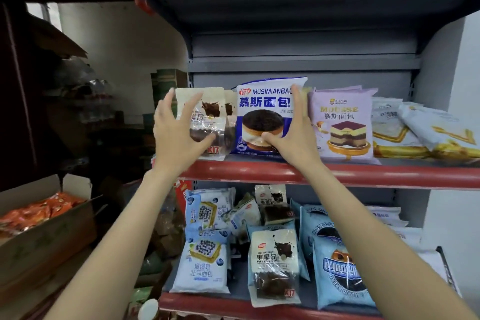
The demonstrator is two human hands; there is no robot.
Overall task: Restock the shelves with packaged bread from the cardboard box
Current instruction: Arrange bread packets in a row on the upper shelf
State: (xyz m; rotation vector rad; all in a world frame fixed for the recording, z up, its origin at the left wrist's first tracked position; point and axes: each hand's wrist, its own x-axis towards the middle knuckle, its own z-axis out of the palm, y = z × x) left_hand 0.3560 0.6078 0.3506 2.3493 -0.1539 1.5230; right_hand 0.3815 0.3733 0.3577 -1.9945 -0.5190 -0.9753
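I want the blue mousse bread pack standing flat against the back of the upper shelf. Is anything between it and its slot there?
Nothing visible blocks it. The blue mousse bread pack already stands upright on the upper shelf, between the chocolate bread pack and the purple mousse pack. The right hand grips its right edge; the left hand holds the chocolate pack.

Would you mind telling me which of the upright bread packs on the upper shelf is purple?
It is the lilac MOUSSE pack showing a layered cake slice, standing just right of the blue-and-white pack that the right hand holds. The others upright are blue-white or cream.
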